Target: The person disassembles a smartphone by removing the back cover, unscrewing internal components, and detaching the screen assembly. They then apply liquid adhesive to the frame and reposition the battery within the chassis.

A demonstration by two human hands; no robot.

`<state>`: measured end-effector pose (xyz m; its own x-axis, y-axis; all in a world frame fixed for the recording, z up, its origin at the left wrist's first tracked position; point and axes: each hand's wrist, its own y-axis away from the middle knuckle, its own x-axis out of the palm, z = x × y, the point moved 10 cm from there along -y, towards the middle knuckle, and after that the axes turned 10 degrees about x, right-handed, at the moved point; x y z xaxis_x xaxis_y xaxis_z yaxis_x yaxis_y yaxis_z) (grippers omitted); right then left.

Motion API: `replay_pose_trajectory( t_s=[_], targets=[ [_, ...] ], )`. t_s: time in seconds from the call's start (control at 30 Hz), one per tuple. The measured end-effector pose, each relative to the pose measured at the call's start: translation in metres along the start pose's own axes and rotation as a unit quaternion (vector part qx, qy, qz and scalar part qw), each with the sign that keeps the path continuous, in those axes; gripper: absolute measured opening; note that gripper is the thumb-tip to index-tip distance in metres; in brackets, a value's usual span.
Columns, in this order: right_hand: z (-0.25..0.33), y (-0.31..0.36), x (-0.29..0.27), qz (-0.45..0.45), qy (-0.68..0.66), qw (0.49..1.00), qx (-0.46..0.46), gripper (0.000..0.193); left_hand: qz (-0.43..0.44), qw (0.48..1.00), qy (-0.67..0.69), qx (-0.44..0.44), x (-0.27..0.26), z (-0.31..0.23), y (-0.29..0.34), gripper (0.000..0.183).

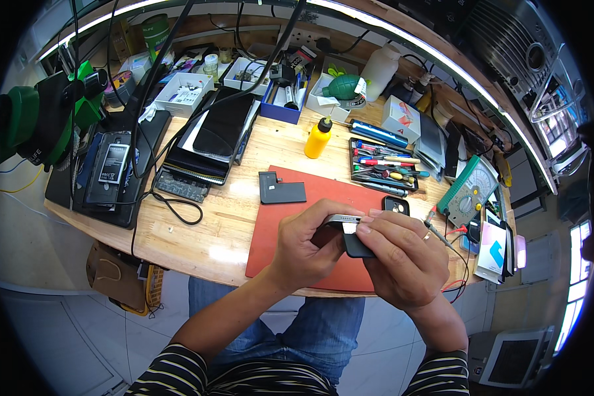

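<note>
Held over near edge of red mat [270, 244], above lap: phone [351, 232], dark, slim, metal rim up. Left hand [303, 251] curled round its left end, thumb on top, fingers closed under. Right hand [402, 257] closed on right end, thumb pressed at rim beside small white tab, ring on one finger. Both grips firm, no gap visible.

Handling, est.: light, stiff, smooth – likely slippery on flat faces; glass/back prob. fragile if flexed. Best grip by long edges, not faces; avoid twist across corners.

On mat beyond hands: black flat part [282, 188], rectangular w/ notch; small black square part [396, 206] w/ round hole.

Right of mat: green meter [468, 191], white-and-blue card pack [495, 254].

Mid bench: yellow bottle [318, 137] w/ black nozzle; tray of drivers [384, 170]; stack of dark phones [211, 142]; battery w/ white label [112, 165] at left.

Far: white box w/ red-and-blue mark [400, 115], white bottle [380, 71], green blower [344, 87] w/ white tag, blue bin [284, 102], white boxes [181, 92], green tub [156, 32]
</note>
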<state>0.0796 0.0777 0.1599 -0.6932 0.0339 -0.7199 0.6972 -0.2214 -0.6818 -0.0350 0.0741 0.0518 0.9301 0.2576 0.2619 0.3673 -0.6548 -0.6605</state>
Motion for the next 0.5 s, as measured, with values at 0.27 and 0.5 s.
replay_pose_trajectory(
  t_s=[0.27, 0.5],
  targets=[
    [0.0008, -0.0009, 0.0000, 0.006, 0.007, 1.000, -0.001, 0.038, 0.006, 1.000, -0.009, 0.004, 0.0004, -0.0009, -0.0001, 0.023],
    [0.0006, -0.0019, -0.0009, 0.008, 0.003, 1.000, -0.001, 0.038, 0.006, 1.000, -0.007, 0.007, 0.0008, -0.0009, -0.0007, 0.024]
  ],
)
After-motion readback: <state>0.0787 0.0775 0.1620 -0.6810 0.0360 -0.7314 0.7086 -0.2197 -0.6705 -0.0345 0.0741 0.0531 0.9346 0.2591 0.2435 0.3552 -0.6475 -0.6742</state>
